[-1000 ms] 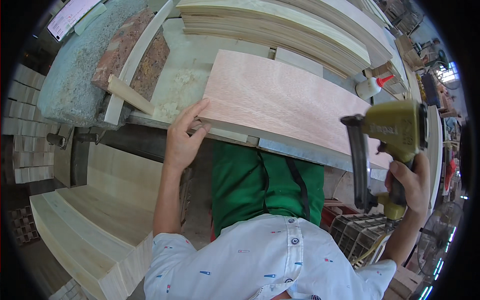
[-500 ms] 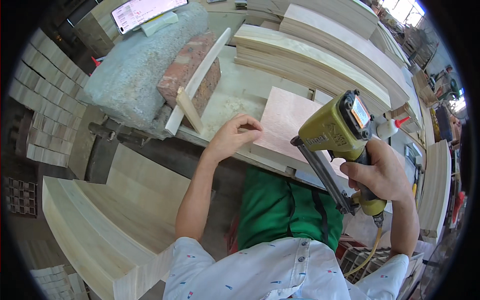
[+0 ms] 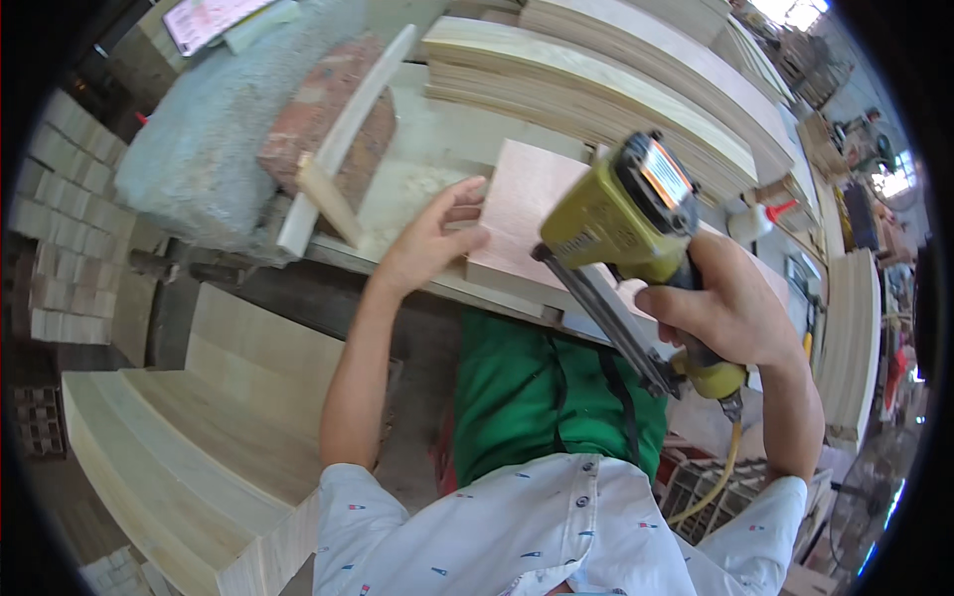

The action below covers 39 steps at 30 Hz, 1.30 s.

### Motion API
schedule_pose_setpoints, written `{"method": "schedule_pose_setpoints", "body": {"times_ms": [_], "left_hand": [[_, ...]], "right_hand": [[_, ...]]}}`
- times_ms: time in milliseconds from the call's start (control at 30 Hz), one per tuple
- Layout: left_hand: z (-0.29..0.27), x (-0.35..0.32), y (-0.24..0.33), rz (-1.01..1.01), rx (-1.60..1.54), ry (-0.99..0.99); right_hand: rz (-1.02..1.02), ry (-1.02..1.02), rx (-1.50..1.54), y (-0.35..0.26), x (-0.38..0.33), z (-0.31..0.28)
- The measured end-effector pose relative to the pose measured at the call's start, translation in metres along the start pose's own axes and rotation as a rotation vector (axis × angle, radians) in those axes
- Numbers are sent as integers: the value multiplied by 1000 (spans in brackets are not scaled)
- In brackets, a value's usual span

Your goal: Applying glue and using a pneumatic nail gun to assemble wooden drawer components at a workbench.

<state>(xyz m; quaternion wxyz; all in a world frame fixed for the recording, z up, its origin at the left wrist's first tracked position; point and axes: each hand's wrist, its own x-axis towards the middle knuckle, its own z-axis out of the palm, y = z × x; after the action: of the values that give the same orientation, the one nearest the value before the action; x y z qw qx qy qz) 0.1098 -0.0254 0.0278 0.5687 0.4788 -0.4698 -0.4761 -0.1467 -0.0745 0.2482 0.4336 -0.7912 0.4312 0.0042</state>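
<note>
My right hand (image 3: 730, 298) grips a yellow-green air nail gun (image 3: 621, 223) by its dark handle, its slim black magazine slanting down to the right. The gun is over a pinkish wooden panel (image 3: 522, 194) lying near the bench's front edge. At the panel's left edge, my left hand (image 3: 432, 238) is open, thumb apart from the fingers. Thumb and fingertips are at the edge; whether they press on it I cannot tell. The gun and my right hand hide much of the panel's right part. A yellow air hose (image 3: 723, 477) hangs from the handle.
Stacked long boards (image 3: 596, 99) lie across the far bench. Left are a stone block (image 3: 214, 149), a brick (image 3: 328, 109), a wooden strip (image 3: 348, 139) and a phone (image 3: 204, 22). A white glue bottle (image 3: 747, 224) stands right. Curved wooden panels (image 3: 189, 447) stand lower left.
The view has shifted, so bench things appear farther left and higher. My left hand's fingers have spread from a near pinch and come to the panel's left edge. My right hand keeps the nail gun.
</note>
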Motion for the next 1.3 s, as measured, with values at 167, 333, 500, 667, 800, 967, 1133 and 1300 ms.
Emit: {"method": "schedule_pose_setpoints", "body": {"times_ms": [167, 333, 500, 667, 800, 967, 1133, 1300], "left_hand": [[0, -1, 0, -120, -97, -39], [0, -1, -5, -101, -52, -42], [3, -4, -4, -122, -53, -26], [0, -2, -6, -79, -47, -47], [-2, -4, -8, -77, -29, -26], [-1, -5, -9, -82, -52, -27], [-1, -4, -13, -98, -55, -25], [6, -4, -2, -128, -32, 1]], "right_hand": [[-86, -44, 7, 2, 9, 4], [-116, -61, -61, -1, 17, 11], [-71, -91, -128, -10, 25, 17], [-161, -64, -184, -8, 33, 21], [-99, -107, -132, -11, 33, 23], [-147, -62, -232, -6, 33, 26], [-203, -55, -252, -3, 32, 26], [-193, -45, -296, 4, 28, 19]]}}
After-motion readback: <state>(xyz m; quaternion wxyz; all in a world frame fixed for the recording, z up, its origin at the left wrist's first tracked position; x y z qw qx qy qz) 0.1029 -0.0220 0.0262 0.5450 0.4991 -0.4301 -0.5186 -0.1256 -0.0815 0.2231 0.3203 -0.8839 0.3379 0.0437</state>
